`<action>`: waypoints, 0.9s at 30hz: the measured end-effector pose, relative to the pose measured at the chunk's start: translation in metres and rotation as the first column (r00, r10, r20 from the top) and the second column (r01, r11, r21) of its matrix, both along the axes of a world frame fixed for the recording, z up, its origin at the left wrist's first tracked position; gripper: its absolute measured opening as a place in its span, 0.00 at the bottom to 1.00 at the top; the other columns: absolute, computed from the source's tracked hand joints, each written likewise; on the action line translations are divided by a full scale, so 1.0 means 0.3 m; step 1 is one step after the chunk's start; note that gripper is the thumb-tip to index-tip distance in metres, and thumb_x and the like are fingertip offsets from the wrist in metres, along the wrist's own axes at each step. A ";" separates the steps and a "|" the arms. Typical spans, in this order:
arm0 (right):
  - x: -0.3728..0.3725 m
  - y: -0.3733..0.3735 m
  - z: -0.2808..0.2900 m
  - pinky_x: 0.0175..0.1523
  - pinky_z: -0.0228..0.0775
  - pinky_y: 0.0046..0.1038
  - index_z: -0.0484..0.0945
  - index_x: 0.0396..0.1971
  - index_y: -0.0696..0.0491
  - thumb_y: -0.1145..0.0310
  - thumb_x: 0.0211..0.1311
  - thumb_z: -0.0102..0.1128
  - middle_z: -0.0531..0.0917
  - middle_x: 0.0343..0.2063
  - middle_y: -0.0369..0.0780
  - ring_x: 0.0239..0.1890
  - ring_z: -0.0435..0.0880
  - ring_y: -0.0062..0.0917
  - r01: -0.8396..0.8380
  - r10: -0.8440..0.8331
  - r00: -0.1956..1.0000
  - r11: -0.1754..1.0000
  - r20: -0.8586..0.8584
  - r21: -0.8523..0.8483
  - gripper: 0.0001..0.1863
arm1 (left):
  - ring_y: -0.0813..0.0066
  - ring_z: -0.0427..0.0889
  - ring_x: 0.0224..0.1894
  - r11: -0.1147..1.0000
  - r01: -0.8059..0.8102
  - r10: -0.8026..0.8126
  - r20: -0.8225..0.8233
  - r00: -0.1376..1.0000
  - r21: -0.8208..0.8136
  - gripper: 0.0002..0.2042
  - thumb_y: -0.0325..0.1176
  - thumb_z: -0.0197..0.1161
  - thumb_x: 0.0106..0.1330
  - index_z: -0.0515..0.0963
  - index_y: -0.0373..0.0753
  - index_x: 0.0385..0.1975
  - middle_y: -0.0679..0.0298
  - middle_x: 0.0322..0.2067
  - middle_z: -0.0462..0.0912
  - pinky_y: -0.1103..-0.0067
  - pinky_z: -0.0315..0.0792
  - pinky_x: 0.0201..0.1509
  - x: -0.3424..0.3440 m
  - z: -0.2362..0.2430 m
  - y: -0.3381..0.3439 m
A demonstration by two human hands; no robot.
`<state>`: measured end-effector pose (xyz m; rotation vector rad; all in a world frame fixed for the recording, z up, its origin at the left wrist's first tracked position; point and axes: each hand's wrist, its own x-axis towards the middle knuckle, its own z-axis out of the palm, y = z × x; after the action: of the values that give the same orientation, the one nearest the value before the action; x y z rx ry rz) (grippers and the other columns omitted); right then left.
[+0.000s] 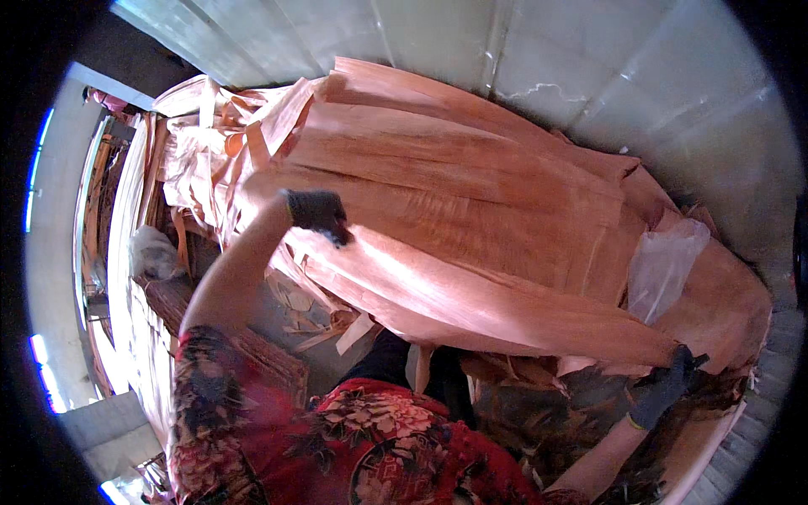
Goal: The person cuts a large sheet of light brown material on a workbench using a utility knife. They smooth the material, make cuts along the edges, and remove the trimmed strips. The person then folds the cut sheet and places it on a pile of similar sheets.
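Observation:
A long, thin reddish-brown wood veneer sheet (471, 202) lies over a pile of similar sheets in front of me. My left hand (318, 212), in a dark glove, is closed at the sheet's left part, its fingers curled down where a bright fold begins; the fingertips are partly hidden. Far to the right, my right hand (669, 387), also in a dark glove, grips the near edge of the veneer close to its right end. Between the hands the near edge hangs in a shallow curve. A translucent plastic piece (665, 265) lies near my right hand.
Torn veneer strips (223, 160) heap up at the left end. Veneer scraps (316, 324) litter the floor by my legs. A bundle of brown sheets (269, 366) stands at my left, near a clear plastic bag (156, 252). A pale panelled wall (581, 76) borders the far side.

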<state>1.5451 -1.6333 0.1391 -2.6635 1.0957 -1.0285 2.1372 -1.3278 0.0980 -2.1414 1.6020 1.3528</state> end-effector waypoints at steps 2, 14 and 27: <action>-0.099 -0.044 -0.097 0.66 0.51 0.42 0.70 0.51 0.58 0.61 0.61 0.51 0.73 0.51 0.47 0.57 0.68 0.38 -0.034 0.028 0.996 0.997 -0.088 -0.064 0.22 | 0.61 0.80 0.27 0.943 0.227 -0.161 0.264 0.951 -0.242 0.21 0.57 0.66 0.50 0.83 0.43 0.25 0.55 0.24 0.81 0.69 0.71 0.36 0.047 0.155 -0.018; -0.573 -0.155 0.563 0.37 0.76 0.33 0.67 0.55 0.55 0.56 0.68 0.40 0.77 0.47 0.45 0.47 0.77 0.29 0.261 -0.566 0.718 0.758 0.405 0.598 0.23 | 0.52 0.56 0.65 0.713 0.464 -0.692 0.422 0.586 0.525 0.36 0.66 0.62 0.43 0.74 0.56 0.53 0.70 0.53 0.75 0.55 0.55 0.64 0.210 -0.289 0.211; -0.308 0.106 1.250 0.47 0.71 0.33 0.67 0.55 0.56 0.52 0.66 0.47 0.74 0.51 0.42 0.49 0.76 0.31 0.438 -0.602 0.637 0.797 0.482 0.416 0.26 | 0.52 0.60 0.62 0.688 -0.231 -0.074 -0.383 0.921 -0.688 0.56 0.56 0.73 0.40 0.48 0.32 0.64 0.50 0.53 0.72 0.61 0.62 0.59 -0.178 -0.455 -0.225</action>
<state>1.4528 -1.6013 0.5141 -1.6081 1.7207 -1.5298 2.0837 -1.3952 -0.0385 -2.4598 2.5981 1.3710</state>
